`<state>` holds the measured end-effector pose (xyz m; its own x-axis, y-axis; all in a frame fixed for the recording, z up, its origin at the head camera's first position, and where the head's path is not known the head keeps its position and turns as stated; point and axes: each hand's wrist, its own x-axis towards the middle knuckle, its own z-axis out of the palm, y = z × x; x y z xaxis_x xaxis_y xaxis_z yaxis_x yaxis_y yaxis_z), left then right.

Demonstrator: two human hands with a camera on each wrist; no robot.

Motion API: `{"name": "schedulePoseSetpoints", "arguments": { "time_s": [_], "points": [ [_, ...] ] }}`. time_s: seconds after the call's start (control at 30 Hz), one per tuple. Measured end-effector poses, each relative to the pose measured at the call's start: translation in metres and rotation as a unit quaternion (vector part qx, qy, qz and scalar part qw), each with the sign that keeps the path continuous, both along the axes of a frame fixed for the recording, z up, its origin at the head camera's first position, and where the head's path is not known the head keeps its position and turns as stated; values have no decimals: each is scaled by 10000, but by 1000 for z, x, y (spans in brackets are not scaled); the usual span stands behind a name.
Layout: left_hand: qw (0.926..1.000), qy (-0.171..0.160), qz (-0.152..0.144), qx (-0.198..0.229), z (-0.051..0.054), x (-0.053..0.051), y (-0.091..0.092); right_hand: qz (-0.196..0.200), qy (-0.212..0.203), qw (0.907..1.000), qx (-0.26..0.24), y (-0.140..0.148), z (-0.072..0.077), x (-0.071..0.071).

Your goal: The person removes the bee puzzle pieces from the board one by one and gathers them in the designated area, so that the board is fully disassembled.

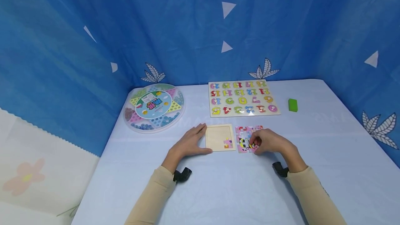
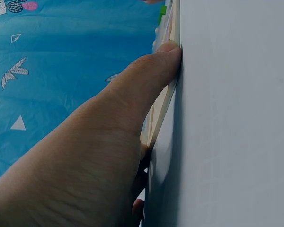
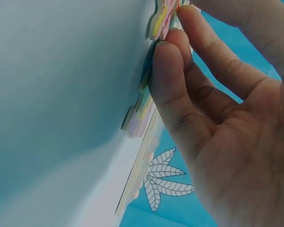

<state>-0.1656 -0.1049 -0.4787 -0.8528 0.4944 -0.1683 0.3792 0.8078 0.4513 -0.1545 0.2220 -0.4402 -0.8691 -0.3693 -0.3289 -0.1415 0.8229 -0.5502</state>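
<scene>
A square wooden puzzle tray (image 1: 217, 138) lies on the table with a pink and yellow jigsaw piece (image 1: 228, 143) in its lower right corner. My left hand (image 1: 191, 141) holds the tray's left side, fingers at the upper left corner and thumb along the lower edge. In the left wrist view the thumb (image 2: 156, 66) bears on the tray's rim. Right of the tray lie several pink jigsaw pieces (image 1: 241, 135) set close together. Over their right part, my right hand (image 1: 268, 141) pinches a jigsaw piece (image 1: 252, 146) between thumb and fingers, which partly hide it.
Behind the tray lies a number puzzle board (image 1: 243, 99) with colourful numerals. A round game box (image 1: 153, 108) with a clear rim stands at the back left. The green block (image 1: 292, 105) sits at the back right. A blue patterned curtain (image 1: 193, 37) hangs behind the table.
</scene>
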Motion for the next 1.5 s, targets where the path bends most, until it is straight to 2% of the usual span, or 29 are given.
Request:
{"name": "schedulePoseSetpoints", "arguments": {
  "time_s": [0.77, 1.2, 1.5],
  "points": [
    [10000, 60, -8, 31, -1, 0, 0, 134, 23, 9997, 208, -2, 3, -3],
    [10000, 32, 19, -38, 0, -1, 1, 115, 84, 9998, 131, -3, 5, -3],
    [10000, -1, 16, -24, 0, 0, 0, 57, 86, 9999, -99, -18, 11, -7]
  ]
}}
